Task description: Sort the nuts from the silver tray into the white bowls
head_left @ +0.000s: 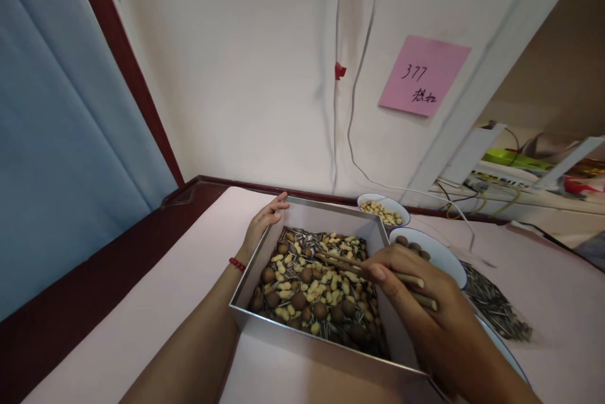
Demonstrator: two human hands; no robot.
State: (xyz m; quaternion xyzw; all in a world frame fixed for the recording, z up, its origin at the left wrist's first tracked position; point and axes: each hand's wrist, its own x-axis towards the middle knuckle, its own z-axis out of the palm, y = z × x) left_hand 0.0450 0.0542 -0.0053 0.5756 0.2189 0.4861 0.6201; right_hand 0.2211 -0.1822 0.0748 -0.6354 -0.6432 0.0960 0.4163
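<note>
A square box [307,325] with pale inner walls and a metallic rim stands in front of me. It holds a mix of peanuts [316,290], striped sunflower seeds [302,237] and round brown nuts [320,311] whose kind I cannot tell. My left hand [265,221] lies along the box's left side, fingers stretched out over the rim near the far left corner. Between the thumb and fingers of my right hand [416,290] is a pair of wooden chopsticks [347,263]. Their tips reach down into the mix; whether they pinch anything is unclear.
Right of the box are a dish of peanuts [382,212], a dish [444,256] with several round brown nuts, and a pile of sunflower seeds [498,306]. My right arm partly covers another dish [503,347]. White cables [352,139] hang along the wall behind.
</note>
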